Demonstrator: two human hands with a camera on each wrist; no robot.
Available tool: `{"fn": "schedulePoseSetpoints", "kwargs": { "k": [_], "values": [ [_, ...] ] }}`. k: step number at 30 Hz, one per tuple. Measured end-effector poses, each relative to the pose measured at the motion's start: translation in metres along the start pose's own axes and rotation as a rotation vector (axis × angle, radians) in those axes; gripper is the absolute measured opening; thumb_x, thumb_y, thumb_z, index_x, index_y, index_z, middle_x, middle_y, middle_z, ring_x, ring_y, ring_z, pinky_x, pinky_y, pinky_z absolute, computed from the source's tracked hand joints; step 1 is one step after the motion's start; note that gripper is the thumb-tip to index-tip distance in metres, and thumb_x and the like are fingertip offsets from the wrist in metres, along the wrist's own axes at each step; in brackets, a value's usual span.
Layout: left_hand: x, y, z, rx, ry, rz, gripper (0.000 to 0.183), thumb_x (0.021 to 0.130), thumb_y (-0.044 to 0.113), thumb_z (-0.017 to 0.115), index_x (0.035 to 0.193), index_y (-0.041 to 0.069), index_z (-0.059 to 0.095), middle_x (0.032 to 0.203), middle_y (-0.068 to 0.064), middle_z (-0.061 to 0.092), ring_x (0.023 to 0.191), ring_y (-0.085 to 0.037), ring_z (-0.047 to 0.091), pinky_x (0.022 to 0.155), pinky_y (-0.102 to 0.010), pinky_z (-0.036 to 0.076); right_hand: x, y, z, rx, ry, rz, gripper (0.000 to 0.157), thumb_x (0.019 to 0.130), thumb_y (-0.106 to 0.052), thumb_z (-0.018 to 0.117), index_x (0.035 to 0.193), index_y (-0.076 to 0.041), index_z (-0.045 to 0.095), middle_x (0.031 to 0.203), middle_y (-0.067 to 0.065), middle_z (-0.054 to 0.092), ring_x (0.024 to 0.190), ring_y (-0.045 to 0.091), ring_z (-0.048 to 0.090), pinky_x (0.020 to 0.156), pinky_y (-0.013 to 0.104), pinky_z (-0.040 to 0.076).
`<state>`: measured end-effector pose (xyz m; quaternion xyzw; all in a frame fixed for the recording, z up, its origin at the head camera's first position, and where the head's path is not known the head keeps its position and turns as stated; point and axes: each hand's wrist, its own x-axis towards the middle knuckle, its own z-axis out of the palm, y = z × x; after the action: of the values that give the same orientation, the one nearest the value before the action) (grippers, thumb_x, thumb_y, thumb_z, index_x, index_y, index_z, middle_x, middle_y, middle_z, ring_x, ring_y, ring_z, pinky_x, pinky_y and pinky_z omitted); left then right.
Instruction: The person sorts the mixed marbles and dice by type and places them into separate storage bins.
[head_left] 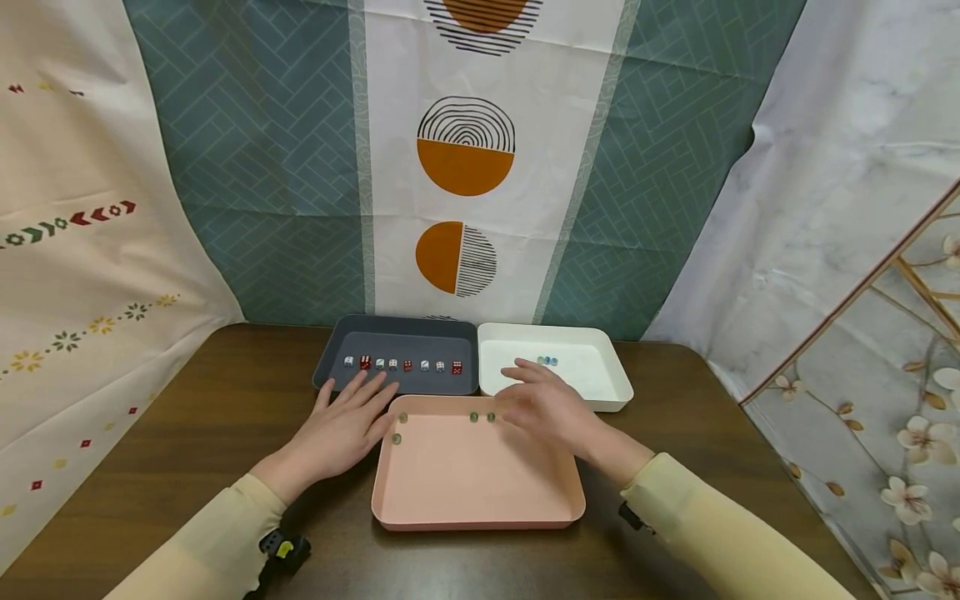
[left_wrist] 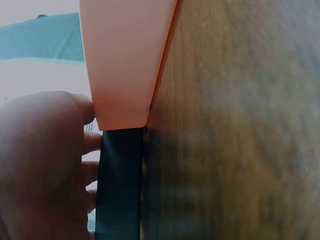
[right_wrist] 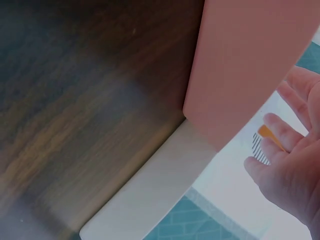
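My left hand [head_left: 337,433] lies with spread, straight fingers at the front edge of the dark grey tray [head_left: 322,367], its thumb by the left rim of the pink tray [head_left: 480,483]. Over the pink tray's back right corner hovers my right hand [head_left: 551,412], fingers loosely bent and apart, with nothing seen between them. Close to its fingertips sits a green glass marble [head_left: 491,417], beside another marble [head_left: 474,417]. Two more green marbles [head_left: 397,439] lie near the tray's left wall. In the right wrist view the right fingers [right_wrist: 282,132] show beyond the pink tray's side.
A row of white and red dice [head_left: 408,365] lies in the dark grey tray. The white tray [head_left: 600,379] at the back right holds a few small bluish marbles [head_left: 547,361]. All three trays stand close together on a brown wooden table [head_left: 247,417], with patterned cloth [head_left: 300,167] behind.
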<state>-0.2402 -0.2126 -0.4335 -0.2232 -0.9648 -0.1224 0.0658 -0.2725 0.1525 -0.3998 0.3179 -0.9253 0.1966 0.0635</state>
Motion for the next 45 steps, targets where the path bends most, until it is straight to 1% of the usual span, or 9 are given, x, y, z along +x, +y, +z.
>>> {"fn": "schedulePoseSetpoints", "kwargs": {
  "k": [3, 8, 15, 28, 37, 45],
  "values": [
    [0.000, -0.001, 0.001, -0.003, 0.001, 0.001, 0.058, 0.117, 0.038, 0.054, 0.167, 0.011, 0.050, 0.175, -0.018, 0.039, 0.164, -0.048, 0.027, 0.123, -0.082, 0.013, 0.002, -0.002, 0.001, -0.001, -0.034, 0.017, 0.026, 0.098, -0.019, 0.087, 0.124, -0.014, 0.085, 0.159, 0.012, 0.061, 0.162, 0.036, 0.037, 0.128, 0.057, 0.034],
    [0.001, -0.002, 0.002, -0.007, -0.005, -0.002, 0.059, 0.117, 0.040, 0.053, 0.168, 0.011, 0.048, 0.175, -0.018, 0.038, 0.164, -0.047, 0.026, 0.123, -0.081, 0.012, 0.003, -0.002, 0.004, -0.020, -0.066, 0.017, 0.028, 0.099, -0.020, 0.086, 0.126, -0.012, 0.084, 0.160, 0.012, 0.060, 0.162, 0.035, 0.036, 0.129, 0.056, 0.033],
    [0.001, 0.000, 0.001, -0.012, -0.001, -0.003, 0.058, 0.117, 0.040, 0.054, 0.168, 0.011, 0.049, 0.175, -0.018, 0.039, 0.164, -0.048, 0.026, 0.123, -0.082, 0.012, 0.004, 0.001, 0.010, -0.067, -0.101, 0.000, 0.029, 0.100, -0.022, 0.085, 0.129, -0.015, 0.084, 0.160, 0.013, 0.060, 0.161, 0.037, 0.037, 0.130, 0.056, 0.031],
    [0.000, 0.000, 0.001, -0.004, 0.001, -0.005, 0.057, 0.117, 0.038, 0.054, 0.168, 0.011, 0.050, 0.175, -0.018, 0.039, 0.164, -0.047, 0.026, 0.123, -0.082, 0.012, 0.005, 0.004, 0.014, -0.073, -0.104, -0.024, 0.034, 0.102, -0.025, 0.083, 0.136, -0.018, 0.081, 0.161, 0.015, 0.058, 0.162, 0.039, 0.036, 0.130, 0.057, 0.030],
    [0.001, 0.000, 0.002, 0.006, 0.008, 0.000, 0.056, 0.118, 0.038, 0.053, 0.167, 0.010, 0.050, 0.174, -0.018, 0.040, 0.164, -0.047, 0.026, 0.122, -0.083, 0.014, 0.006, 0.006, 0.017, -0.077, -0.114, -0.043, 0.033, 0.102, -0.025, 0.082, 0.135, -0.019, 0.082, 0.163, 0.016, 0.056, 0.162, 0.040, 0.034, 0.131, 0.055, 0.027],
    [0.000, 0.001, 0.001, 0.005, 0.013, 0.004, 0.056, 0.118, 0.037, 0.053, 0.167, 0.010, 0.051, 0.174, -0.018, 0.041, 0.164, -0.047, 0.027, 0.122, -0.083, 0.015, 0.008, 0.007, 0.018, -0.074, -0.131, -0.035, 0.031, 0.103, -0.024, 0.081, 0.133, -0.018, 0.082, 0.163, 0.016, 0.056, 0.163, 0.040, 0.032, 0.132, 0.055, 0.026]
  ]
}}
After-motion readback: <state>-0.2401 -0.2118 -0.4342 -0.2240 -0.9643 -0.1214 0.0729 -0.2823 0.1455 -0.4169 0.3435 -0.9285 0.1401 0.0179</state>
